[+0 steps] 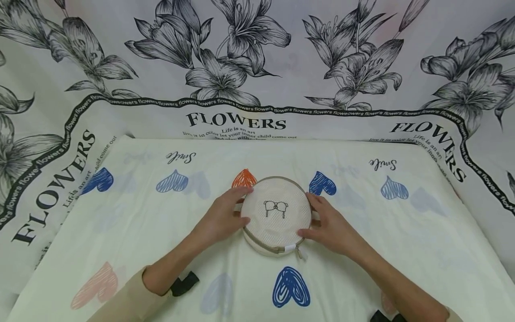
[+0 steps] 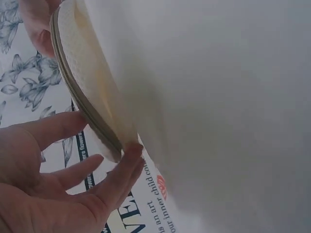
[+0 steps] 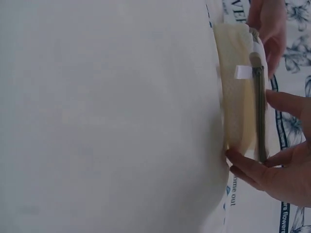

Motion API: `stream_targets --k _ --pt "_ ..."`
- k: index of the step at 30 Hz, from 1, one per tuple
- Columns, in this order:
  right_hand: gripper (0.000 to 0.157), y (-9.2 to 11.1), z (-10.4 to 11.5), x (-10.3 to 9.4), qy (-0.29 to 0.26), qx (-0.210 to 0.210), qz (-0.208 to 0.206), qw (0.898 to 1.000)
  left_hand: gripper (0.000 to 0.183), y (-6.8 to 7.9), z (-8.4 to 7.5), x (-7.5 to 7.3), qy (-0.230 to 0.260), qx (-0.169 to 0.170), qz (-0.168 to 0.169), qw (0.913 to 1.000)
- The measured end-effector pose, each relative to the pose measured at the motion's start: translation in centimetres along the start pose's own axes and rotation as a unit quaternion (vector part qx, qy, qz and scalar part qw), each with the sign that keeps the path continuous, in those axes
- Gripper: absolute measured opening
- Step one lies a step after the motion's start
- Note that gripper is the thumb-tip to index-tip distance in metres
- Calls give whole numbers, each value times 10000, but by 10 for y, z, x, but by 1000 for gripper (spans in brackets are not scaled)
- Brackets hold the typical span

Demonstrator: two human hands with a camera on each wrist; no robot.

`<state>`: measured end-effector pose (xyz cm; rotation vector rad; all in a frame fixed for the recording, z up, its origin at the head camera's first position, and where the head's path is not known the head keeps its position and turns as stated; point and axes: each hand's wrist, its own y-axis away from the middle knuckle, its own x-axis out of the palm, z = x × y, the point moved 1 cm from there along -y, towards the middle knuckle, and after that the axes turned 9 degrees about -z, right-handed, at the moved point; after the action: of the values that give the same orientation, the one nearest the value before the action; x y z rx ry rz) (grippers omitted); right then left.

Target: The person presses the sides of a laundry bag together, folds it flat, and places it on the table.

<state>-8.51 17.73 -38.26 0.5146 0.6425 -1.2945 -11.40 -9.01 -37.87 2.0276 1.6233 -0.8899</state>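
Observation:
A round, cream mesh zip bag (image 1: 277, 232) with a small bra-like line drawing on its top sits on the covered table. My left hand (image 1: 223, 217) holds its left side, thumb at the upper rim and fingers along the edge. On the opposite side my right hand (image 1: 331, 223) grips the rim in the same way. A brownish zipper (image 2: 80, 92) runs round the side wall and looks closed along the part that shows. In the right wrist view a white tag (image 3: 243, 72) sticks out by the zipper. The bag's underside is hidden.
A cream cloth (image 1: 181, 241) with blue, red and pink hearts covers the table. Behind it hangs a white sheet (image 1: 281, 89) printed with black lilies and the word FLOWERS. Dark bands (image 1: 185, 283) show by the wrists.

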Motion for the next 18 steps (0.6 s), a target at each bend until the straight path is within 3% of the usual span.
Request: stream_targets --k 3,6,10,13,18 --pt "98 0 2 0 538 -523 -106 9971 68 2 -4 2 -832 597 -132 9947" --pt "96 1 4 0 1047 -1146 -194 9877 69 5 -10 3 -1561 1056 -268 9817" --pt "89 2 8 3 1213 -1748 -108 9770 68 11 -18 6 -2056 1882 -209 9601" --pt "82 2 10 7 1404 -2022 37 9692 66 15 -24 8 -2179 2432 37 9452" --pt "73 3 12 12 1894 -2305 133 9544 67 17 -26 10 -2368 2578 397 9359"
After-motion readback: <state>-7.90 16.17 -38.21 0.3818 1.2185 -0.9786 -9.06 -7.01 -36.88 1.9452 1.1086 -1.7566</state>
